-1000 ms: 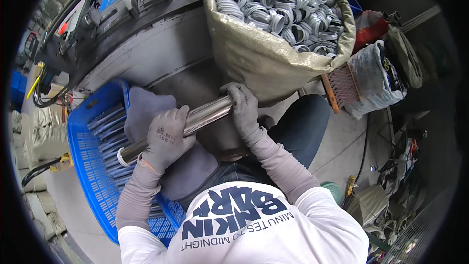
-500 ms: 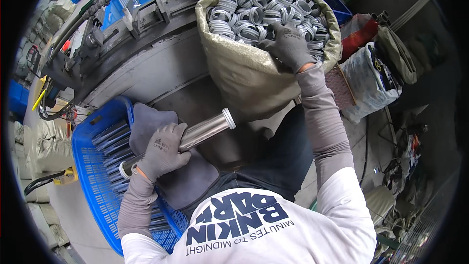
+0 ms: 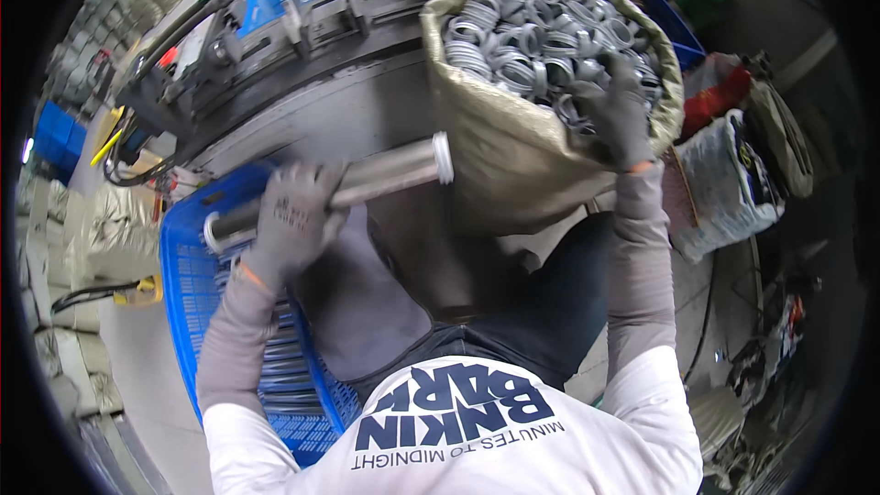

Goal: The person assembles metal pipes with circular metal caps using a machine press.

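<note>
In my left hand (image 3: 295, 215), gloved in grey and closed, is a shiny metal tube (image 3: 385, 171) with a pale ring on each end. The tube lies nearly level, with its right end close to the side of a beige woven sack (image 3: 495, 151). Pale grey rings (image 3: 536, 41) fill the sack to the brim. Over its near right part is my right hand (image 3: 619, 115), also gloved, with the fingers down among the rings. Blur hides whether a ring is between them. Below my left hand, a blue plastic basket (image 3: 188, 312) holds several metal tubes (image 3: 286, 353).
A dark metal machine bench (image 3: 302, 55) with blue trays runs along the far left. A grey cushioned pad (image 3: 357, 312) lies by my leg. On the right stand a plastic bag (image 3: 720, 188) and a red bundle (image 3: 720, 101). Wrapped bundles (image 3: 96, 247) line the left side.
My left hand has raised the tube away from my lap, over the basket's far end. My right hand has shifted toward the sack's near right rim. The whole view has swung slightly left.
</note>
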`<action>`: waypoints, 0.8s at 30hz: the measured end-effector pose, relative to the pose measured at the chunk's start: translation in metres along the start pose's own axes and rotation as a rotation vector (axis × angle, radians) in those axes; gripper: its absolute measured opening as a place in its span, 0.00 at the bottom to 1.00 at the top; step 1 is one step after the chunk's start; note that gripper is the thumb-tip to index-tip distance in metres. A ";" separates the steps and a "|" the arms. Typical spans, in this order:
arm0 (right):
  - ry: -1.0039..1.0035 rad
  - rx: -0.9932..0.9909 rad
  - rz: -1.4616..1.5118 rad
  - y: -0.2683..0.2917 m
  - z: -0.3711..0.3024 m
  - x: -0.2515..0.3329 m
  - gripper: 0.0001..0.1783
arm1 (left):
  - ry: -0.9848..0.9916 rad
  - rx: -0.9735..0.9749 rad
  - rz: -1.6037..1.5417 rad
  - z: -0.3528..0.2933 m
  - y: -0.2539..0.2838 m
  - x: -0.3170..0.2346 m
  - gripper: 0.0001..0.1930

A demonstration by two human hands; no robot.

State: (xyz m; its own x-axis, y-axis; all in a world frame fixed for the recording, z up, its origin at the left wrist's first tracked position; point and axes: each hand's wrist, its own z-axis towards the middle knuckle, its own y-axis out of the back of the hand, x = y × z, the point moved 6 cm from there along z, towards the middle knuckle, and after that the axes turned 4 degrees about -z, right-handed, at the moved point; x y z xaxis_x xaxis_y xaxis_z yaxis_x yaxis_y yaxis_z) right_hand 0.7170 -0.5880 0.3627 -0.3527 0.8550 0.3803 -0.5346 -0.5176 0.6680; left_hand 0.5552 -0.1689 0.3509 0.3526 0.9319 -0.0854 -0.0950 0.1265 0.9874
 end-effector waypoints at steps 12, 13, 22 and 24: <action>-0.312 0.752 1.572 -0.029 -0.140 0.103 0.32 | 0.164 -0.513 0.420 0.253 0.053 0.149 0.27; -0.400 0.889 1.472 -0.047 -0.161 0.103 0.33 | 0.173 -0.518 0.431 0.271 0.049 0.158 0.26; -0.518 1.404 1.244 -0.111 -0.209 0.096 0.37 | 0.310 -0.139 0.264 0.335 -0.004 0.214 0.28; -0.334 1.312 1.135 -0.117 -0.209 0.093 0.36 | 0.173 -0.283 0.420 0.320 -0.010 0.206 0.31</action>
State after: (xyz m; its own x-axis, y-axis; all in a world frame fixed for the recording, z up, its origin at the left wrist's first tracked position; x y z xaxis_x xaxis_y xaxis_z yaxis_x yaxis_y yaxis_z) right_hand 0.5865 -0.4550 0.1860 0.1690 0.1817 0.9687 0.8106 -0.5847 -0.0317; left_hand 0.9271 -0.0873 0.3658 0.0740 0.9613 0.2656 -0.4508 -0.2053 0.8687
